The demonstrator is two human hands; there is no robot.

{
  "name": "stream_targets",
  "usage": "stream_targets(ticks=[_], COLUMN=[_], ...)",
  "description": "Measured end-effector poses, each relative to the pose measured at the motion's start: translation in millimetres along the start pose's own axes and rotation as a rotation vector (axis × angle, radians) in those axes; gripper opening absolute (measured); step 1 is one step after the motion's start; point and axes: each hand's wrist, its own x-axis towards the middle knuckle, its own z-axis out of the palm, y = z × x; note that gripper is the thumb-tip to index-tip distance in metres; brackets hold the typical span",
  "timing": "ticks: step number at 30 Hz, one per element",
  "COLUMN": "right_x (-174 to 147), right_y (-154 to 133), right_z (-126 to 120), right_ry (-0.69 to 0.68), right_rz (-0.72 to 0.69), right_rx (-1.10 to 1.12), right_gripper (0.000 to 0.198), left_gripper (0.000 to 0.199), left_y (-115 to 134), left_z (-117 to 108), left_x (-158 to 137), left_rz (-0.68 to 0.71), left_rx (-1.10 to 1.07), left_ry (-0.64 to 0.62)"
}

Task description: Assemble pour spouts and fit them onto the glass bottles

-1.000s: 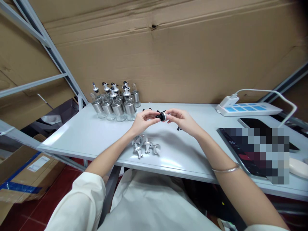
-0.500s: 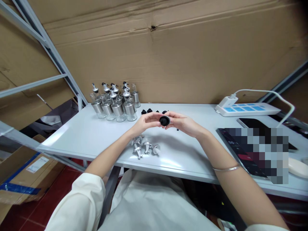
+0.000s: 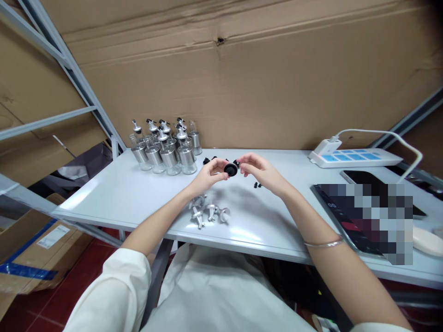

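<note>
Over the table, my left hand (image 3: 208,176) pinches a round black stopper (image 3: 230,169) between thumb and fingertips, its wide ringed face toward me. My right hand (image 3: 260,172) is just right of it with curled fingers, apart from the stopper and with nothing visible in them. Behind the hands lie several small black parts (image 3: 206,161), partly covered by my fingers. Two tiny black pieces (image 3: 256,185) rest below my right fingers. Nearer to me is a cluster of silver pour spouts (image 3: 212,212).
Glass bottles with steel sleeves (image 3: 170,157), several with pour spouts on top, crowd the table's back left. To the right are a white power strip (image 3: 356,157) with a plugged cable, a phone (image 3: 341,216) and a pale rounded object (image 3: 427,240). Cardboard (image 3: 263,83) rises behind.
My right hand has let go of the stopper and drawn slightly right and up. The left hand keeps its hold, with the stopper a little further left.
</note>
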Motion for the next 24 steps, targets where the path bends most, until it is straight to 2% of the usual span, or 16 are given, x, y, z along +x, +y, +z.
stream_targets(ticks=[5, 12, 24], right_x=[-5, -5, -5], right_y=[-4, -2, 5], right_z=[5, 7, 12], right_ry=[-0.191, -0.174, -0.186], right_rz=[0.046, 0.082, 0.063], right_rx=[0.072, 0.087, 0.120], right_gripper=[0.026, 0.027, 0.028], left_gripper=[0.042, 0.041, 0.050], left_y=[-1, 0, -3], left_z=[1, 3, 4], left_x=[0, -1, -2], left_rz=[-0.059, -0.099, -0.005], left_rx=[0.029, 0.055, 0.075], left_ry=[0.003, -0.026, 0.007])
